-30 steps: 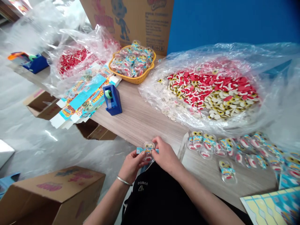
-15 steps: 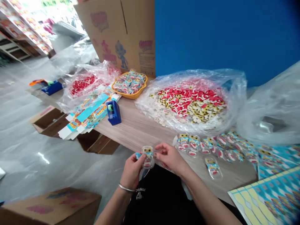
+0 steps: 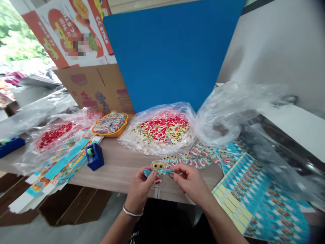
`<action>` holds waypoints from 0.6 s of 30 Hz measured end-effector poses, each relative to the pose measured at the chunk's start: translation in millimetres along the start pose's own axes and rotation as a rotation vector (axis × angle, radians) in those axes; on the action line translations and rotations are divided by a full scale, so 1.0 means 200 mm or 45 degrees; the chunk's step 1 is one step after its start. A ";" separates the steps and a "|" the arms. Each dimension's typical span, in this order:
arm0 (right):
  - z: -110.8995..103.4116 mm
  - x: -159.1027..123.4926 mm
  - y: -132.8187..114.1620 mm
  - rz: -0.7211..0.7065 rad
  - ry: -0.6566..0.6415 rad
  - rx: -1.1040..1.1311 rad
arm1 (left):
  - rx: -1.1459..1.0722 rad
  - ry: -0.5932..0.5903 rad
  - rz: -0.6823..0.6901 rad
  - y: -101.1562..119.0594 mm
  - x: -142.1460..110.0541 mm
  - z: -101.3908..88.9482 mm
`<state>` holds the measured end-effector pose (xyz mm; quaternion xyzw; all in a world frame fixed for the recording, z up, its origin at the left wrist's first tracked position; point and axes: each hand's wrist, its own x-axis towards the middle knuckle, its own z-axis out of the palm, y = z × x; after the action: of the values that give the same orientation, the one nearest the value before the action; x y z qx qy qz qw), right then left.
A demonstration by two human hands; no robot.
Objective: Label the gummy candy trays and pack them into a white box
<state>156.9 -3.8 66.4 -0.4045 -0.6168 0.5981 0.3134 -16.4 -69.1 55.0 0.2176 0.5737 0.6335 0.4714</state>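
My left hand [image 3: 140, 189], with a bangle at the wrist, grips a small clear plastic gummy pack [image 3: 158, 165] above the table's front edge. Yellow eye-shaped pieces show at its top and a red-and-white piece at its bottom. Across the middle of the pack runs a blue printed sticker [image 3: 169, 171], its ends sticking out on both sides. Thumb and finger of my right hand [image 3: 190, 180] pinch the sticker's right end. Just behind my hands, similar filled packs [image 3: 185, 158] lie in a row. Whether the sticker's back is stuck down is hidden.
A clear bag [image 3: 162, 128] of loose red, white and yellow gummies lies behind the packs. Left are a yellow basket [image 3: 109, 134] of packs, a blue tape dispenser [image 3: 94, 157] and flat printed cartons [image 3: 61, 162]. Sticker sheets [image 3: 235, 189] overhang at right.
My right hand, earlier beside the pack, now holds the sticker's right end, which sticks out straight. The view has swung to the right and upward.
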 end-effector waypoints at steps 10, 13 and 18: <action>-0.11 -0.13 -0.03 0.176 -0.178 0.626 | -0.254 -0.342 -0.160 0.05 -0.10 0.17; -0.10 -0.16 -0.01 0.141 -0.276 0.764 | -0.310 -0.538 -0.274 0.06 -0.15 0.22; -0.07 -0.20 0.03 0.093 -0.250 0.872 | -0.292 -0.665 -0.368 0.06 -0.17 0.26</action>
<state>188.1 -31.6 65.5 -0.2383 -0.3927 0.8171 0.3484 37.8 -68.7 88.2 0.2348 0.3831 0.5430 0.7094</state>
